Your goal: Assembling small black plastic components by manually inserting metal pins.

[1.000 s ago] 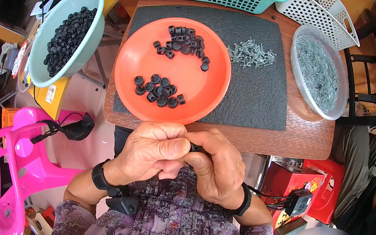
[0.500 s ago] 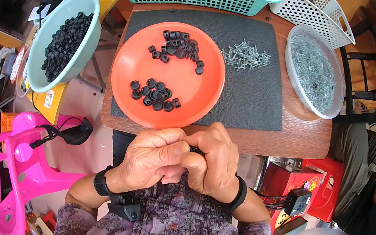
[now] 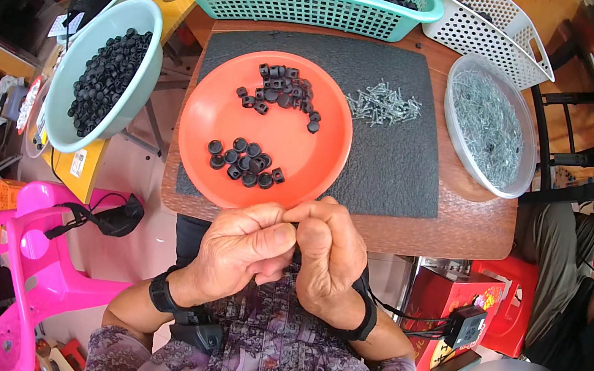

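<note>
My left hand (image 3: 245, 248) and my right hand (image 3: 329, 255) meet fingertip to fingertip before the table's front edge. Both are closed, and whatever is pinched between them is hidden by the fingers. Just beyond them lies an orange-red plate (image 3: 202, 129) on a dark grey mat (image 3: 384, 168). On the plate, a cluster of black cube-like plastic parts (image 3: 280, 91) sits at the far side. Several round black caps (image 3: 243, 160) are grouped at its near side. Right of the plate, a loose pile of silver screws (image 3: 384, 104) rests on the mat.
A teal basket (image 3: 307, 12) full of black parts stands at the back, beside a white perforated basket (image 3: 489, 30). At right is a clear tub (image 3: 490, 126) of screws; at left, a pale green basin (image 3: 147, 71) of black caps. A pink chair (image 3: 68, 278) stands lower left.
My right hand has turned, its thumb and fingers now more upright against the left fingertips. The table and everything on it sit slightly lower in the picture.
</note>
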